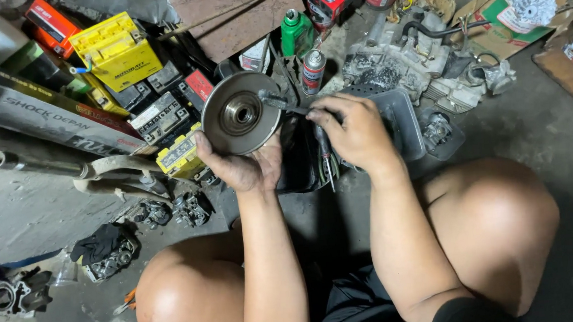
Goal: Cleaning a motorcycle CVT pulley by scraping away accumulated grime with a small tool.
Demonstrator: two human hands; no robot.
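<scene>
My left hand [243, 165] holds a round grey metal disc [239, 114] upright by its lower edge; the disc has a hub at its centre. My right hand [351, 131] grips a thin dark metal tool [281, 103] whose tip touches the disc's right rim. A screwdriver-like tool [327, 161] lies just below my right hand on a dark tray. Both forearms reach out between my bent knees.
Yellow battery boxes [117, 50] and black batteries [159, 119] are piled at the left. A spray can [312, 70], a green bottle [295, 31] and a grey engine block [407, 58] stand behind the hands. Small engine parts [186, 210] and a black rag [97, 243] lie on the concrete floor.
</scene>
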